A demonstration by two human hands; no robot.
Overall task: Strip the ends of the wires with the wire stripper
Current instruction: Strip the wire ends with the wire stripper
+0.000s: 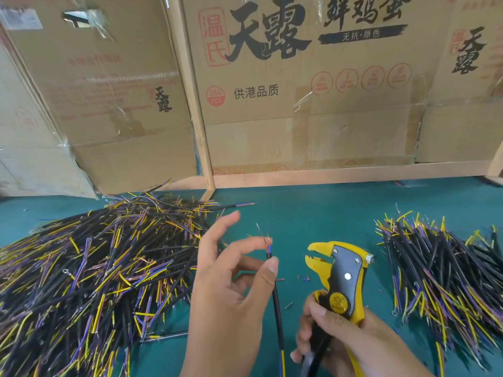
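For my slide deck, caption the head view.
Left hand pinches a stripped wire; right hand grips yellow wire stripper.

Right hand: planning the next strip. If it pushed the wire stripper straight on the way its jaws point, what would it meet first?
Probably the bared end of the wire pinched in the left hand; depth is unclear.

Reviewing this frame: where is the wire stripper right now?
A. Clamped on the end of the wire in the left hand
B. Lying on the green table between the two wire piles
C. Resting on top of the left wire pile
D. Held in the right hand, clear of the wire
D. The right hand grips the yellow wire stripper by its handles, its head apart from the black wire that the left hand pinches upright.
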